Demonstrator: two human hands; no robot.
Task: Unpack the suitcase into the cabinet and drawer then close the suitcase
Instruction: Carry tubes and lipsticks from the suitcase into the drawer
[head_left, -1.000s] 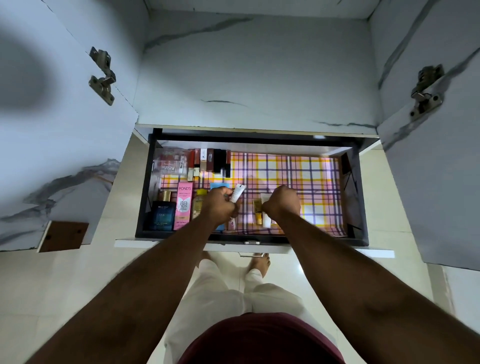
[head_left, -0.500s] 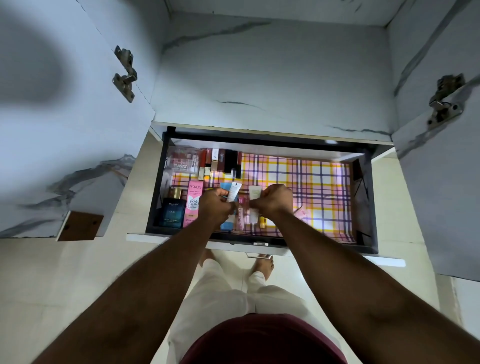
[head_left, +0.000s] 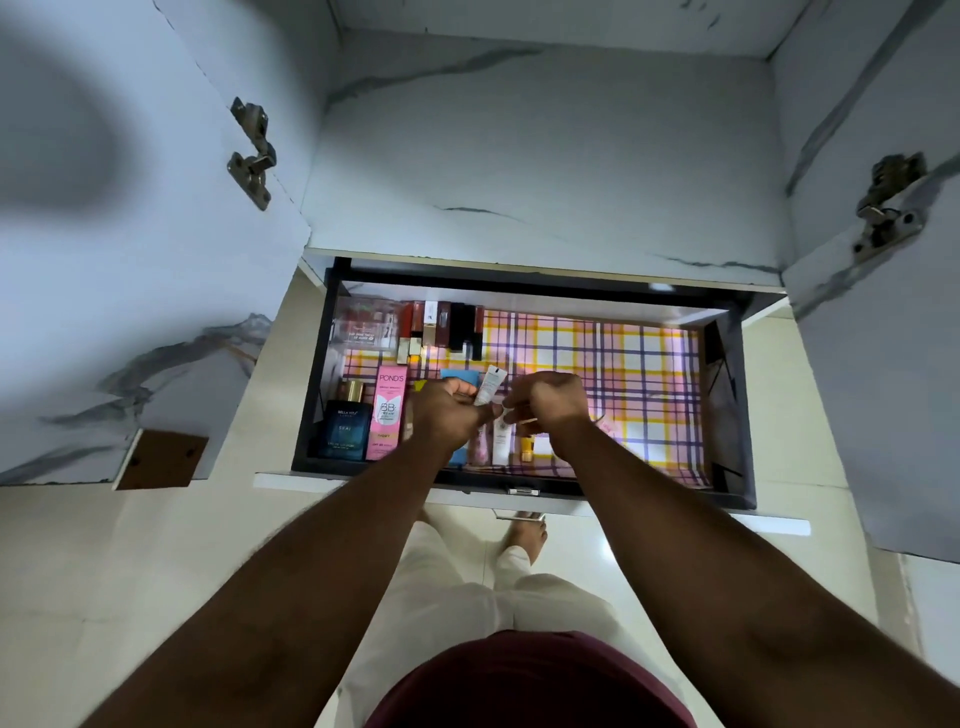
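An open black drawer (head_left: 732, 364) lined with pink and yellow checked paper (head_left: 613, 353) sits under the cabinet. My left hand (head_left: 447, 410) holds a small white tube (head_left: 489, 385) over the drawer's front left part. My right hand (head_left: 548, 402) is curled close beside it; whether its fingertips pinch anything is unclear. Below the hands, small tubes and bottles (head_left: 501, 441) stand along the drawer's front. A pink Pond's box (head_left: 387, 413) and a blue perfume bottle (head_left: 345, 428) stand at the left. The suitcase is out of view.
Lipsticks and small boxes (head_left: 441, 325) line the drawer's back left corner. Both marble-patterned cabinet doors (head_left: 130, 234) (head_left: 883, 364) stand open on either side, and the cabinet shelf (head_left: 545, 156) lies above. My feet are on the tiled floor (head_left: 130, 571).
My right hand has lifted from the tubes at the drawer's front and come closer to my left hand. The left hand still holds the white tube. The view has shifted slightly.
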